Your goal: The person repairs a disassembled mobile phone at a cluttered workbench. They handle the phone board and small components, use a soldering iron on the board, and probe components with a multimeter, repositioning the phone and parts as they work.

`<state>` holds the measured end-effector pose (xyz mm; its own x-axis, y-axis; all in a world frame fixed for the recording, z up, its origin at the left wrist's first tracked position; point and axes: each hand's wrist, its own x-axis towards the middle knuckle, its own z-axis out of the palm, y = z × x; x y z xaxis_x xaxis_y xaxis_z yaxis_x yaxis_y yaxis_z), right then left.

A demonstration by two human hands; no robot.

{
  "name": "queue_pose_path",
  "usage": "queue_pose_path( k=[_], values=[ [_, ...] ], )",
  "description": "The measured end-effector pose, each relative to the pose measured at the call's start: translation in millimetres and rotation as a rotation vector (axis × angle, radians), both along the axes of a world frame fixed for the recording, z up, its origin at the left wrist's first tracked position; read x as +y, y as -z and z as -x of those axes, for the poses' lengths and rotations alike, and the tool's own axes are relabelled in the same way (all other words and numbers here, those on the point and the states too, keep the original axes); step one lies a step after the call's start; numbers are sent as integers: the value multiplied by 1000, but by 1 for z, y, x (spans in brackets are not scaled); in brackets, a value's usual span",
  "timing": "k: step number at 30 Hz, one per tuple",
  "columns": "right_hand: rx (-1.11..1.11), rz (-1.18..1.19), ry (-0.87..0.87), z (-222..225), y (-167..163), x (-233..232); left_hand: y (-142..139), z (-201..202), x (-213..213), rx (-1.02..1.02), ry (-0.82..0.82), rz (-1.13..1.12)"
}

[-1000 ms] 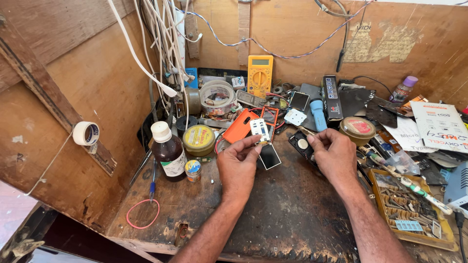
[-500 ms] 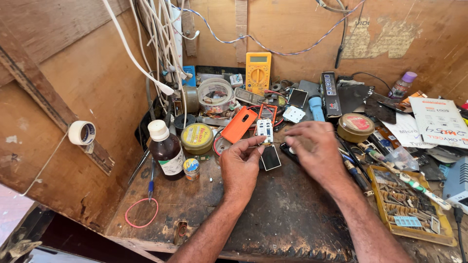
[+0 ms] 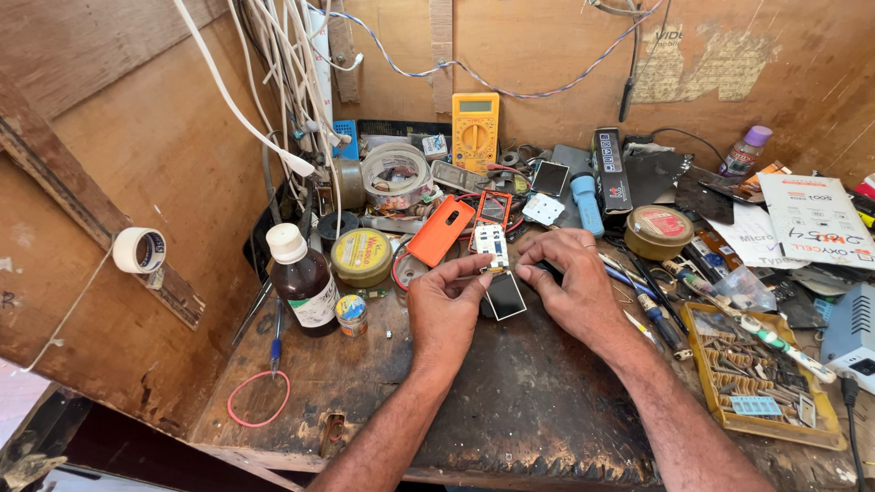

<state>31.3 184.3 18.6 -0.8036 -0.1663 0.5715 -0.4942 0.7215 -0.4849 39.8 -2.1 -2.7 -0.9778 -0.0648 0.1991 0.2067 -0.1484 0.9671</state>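
My left hand (image 3: 445, 308) and my right hand (image 3: 570, 284) meet over a small dark phone screen (image 3: 504, 296) that lies on the worn workbench (image 3: 510, 401). The left fingertips pinch a thin tool or part at the screen's top edge. My right fingertips press on the screen's upper right corner. Just beyond the fingers lies a white phone body (image 3: 492, 244), with an orange back cover (image 3: 440, 230) to its left. What exactly sits between the fingertips is too small to tell.
A brown bottle (image 3: 302, 279), a yellow tin (image 3: 361, 257) and a small jar stand at the left. A yellow multimeter (image 3: 475, 130) leans on the back wall. A tray of parts (image 3: 758, 378), screwdrivers (image 3: 661, 310) and papers crowd the right. A red rubber band (image 3: 259, 399) lies front left.
My right hand has moved left from a small dark part to join the left hand at the phone screen. The left hand stays on the screen.
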Motion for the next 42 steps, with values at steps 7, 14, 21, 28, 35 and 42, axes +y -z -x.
queue_pose_path(
  k=[7, 14, 21, 28, 35, 42],
  values=[
    [-81, 73, 14, 3, 4, 2, 0, 1, -1, -13, -26, 89],
    [-189, 93, 42, 4, 6, 3, 1, 1, -2, -43, -31, 147],
    [-168, 84, 60, 4, 8, 3, 4, 3, -2, -31, -15, 110],
    [-136, 171, 272, 2, 2, 14, 3, 3, -3, -46, -32, 182],
    [-122, 63, 422, -1, -3, 19, 1, 1, -2, -48, -51, 234],
    [-29, -92, 269, -9, -6, 12, -4, -3, 0, -66, -71, 259]
  ],
)
